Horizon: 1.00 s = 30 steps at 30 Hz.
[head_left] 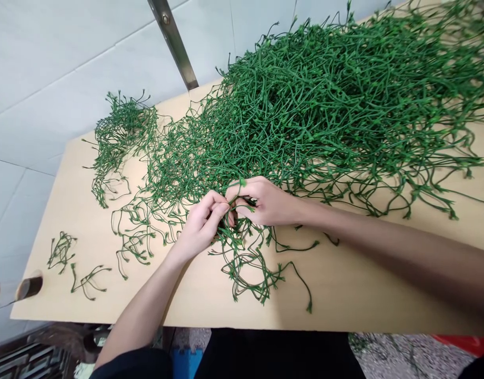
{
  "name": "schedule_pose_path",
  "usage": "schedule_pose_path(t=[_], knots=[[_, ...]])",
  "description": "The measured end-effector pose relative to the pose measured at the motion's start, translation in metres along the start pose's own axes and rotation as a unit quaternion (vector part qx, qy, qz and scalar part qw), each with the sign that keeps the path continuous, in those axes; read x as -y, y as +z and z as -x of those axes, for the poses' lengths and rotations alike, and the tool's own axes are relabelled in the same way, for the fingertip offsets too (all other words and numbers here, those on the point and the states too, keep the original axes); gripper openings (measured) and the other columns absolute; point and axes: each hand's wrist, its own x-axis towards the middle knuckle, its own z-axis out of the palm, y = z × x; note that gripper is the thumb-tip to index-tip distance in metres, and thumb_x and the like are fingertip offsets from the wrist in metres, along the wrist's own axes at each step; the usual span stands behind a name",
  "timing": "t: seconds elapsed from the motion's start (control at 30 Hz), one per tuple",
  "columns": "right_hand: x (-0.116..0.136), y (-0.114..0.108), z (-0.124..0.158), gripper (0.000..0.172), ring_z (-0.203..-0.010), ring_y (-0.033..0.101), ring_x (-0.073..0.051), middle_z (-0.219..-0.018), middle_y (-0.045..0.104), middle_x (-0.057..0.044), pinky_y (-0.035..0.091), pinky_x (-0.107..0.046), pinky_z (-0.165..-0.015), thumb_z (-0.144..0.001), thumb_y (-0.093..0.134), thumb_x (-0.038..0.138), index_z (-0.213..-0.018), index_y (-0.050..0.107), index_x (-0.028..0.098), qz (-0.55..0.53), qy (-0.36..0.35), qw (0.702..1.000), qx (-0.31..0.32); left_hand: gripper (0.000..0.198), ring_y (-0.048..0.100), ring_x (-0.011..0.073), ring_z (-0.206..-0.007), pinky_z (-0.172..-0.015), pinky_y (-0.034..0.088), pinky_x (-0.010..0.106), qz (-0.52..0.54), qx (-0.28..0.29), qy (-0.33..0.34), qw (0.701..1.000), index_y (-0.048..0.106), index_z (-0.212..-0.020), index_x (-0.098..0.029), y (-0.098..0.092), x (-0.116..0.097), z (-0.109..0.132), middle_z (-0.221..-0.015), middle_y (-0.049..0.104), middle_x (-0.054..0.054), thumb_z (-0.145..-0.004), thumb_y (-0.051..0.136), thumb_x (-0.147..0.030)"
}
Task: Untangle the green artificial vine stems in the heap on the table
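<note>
A big tangled heap of green plastic stems covers the far right of a light wooden table. My left hand and my right hand meet at the heap's near edge, fingers pinched together on a bunch of green stems that trails toward me. A smaller bundle of stems lies at the far left. Loose sprigs and another sprig rest near the table's left front corner.
White tiled wall and floor lie beyond the table's left side. A metal bar leans diagonally behind the table. A round hole marks the left front corner. Something red sits on the floor at the lower right.
</note>
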Motion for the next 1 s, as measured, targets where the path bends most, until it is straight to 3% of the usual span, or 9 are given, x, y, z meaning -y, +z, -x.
schedule_pose_path(t=[0.17,0.4,0.6,0.77,0.9,1.0], knots=[[0.001,-0.003,-0.001,0.029,-0.055,0.050,-0.008,-0.061,0.059,0.002,0.037,-0.021,-0.058,-0.077,0.037,0.006,-0.077,0.064,0.015,-0.048,0.018,0.999,-0.015,0.030,0.059,0.0138,-0.062,-0.063,0.045,0.026,0.033,-0.030,-0.005,0.999,0.052,-0.082,-0.020,0.002,-0.005,-0.001,-0.065,0.065,0.000,-0.094,0.051,-0.047],[0.006,-0.009,-0.004,0.023,-0.061,0.057,-0.011,-0.072,0.065,-0.003,0.045,-0.022,-0.057,-0.085,0.045,0.023,-0.077,0.064,0.013,-0.217,0.152,0.964,-0.001,0.026,0.061,0.0153,-0.065,-0.065,0.049,0.028,0.098,-0.048,-0.019,0.994,0.053,-0.084,-0.019,-0.001,-0.003,-0.002,-0.066,0.064,0.000,-0.093,0.055,-0.044],[0.010,-0.011,-0.006,0.025,-0.062,0.054,-0.010,-0.067,0.064,-0.002,0.042,-0.023,-0.060,-0.086,0.056,0.031,-0.071,0.063,0.013,-0.223,0.151,0.963,0.016,0.024,0.056,0.0134,-0.057,-0.062,0.047,0.027,0.096,-0.061,-0.024,0.993,0.057,-0.087,-0.019,-0.003,-0.003,-0.001,-0.061,0.060,-0.003,-0.088,0.062,-0.043],[0.010,-0.010,-0.007,0.034,-0.057,0.045,-0.008,-0.061,0.056,0.001,0.037,-0.023,-0.056,-0.087,0.059,0.040,-0.066,0.061,0.013,-0.212,0.166,0.963,0.016,0.023,0.058,0.0135,-0.067,-0.065,0.047,0.025,0.048,-0.090,0.019,0.995,0.061,-0.093,-0.020,0.000,-0.002,-0.003,-0.074,0.063,0.000,-0.087,0.064,-0.043],[0.008,-0.009,-0.006,0.025,-0.066,0.052,-0.010,-0.070,0.059,0.001,0.041,-0.024,-0.065,-0.078,0.071,0.036,-0.073,0.061,0.014,-0.187,0.185,0.965,0.008,0.022,0.057,0.0156,-0.080,-0.070,0.047,0.026,-0.007,-0.124,0.097,0.988,0.066,-0.087,-0.020,-0.001,0.002,-0.005,-0.086,0.061,0.004,-0.083,0.069,-0.041],[0.008,-0.009,-0.006,0.022,-0.068,0.055,-0.010,-0.075,0.063,0.000,0.043,-0.026,-0.067,-0.075,0.074,0.032,-0.079,0.063,0.014,-0.191,0.206,0.960,0.017,0.023,0.056,0.0144,-0.076,-0.067,0.046,0.025,0.000,-0.129,0.087,0.988,0.067,-0.089,-0.019,-0.002,0.002,-0.005,-0.085,0.060,0.003,-0.085,0.067,-0.042]])
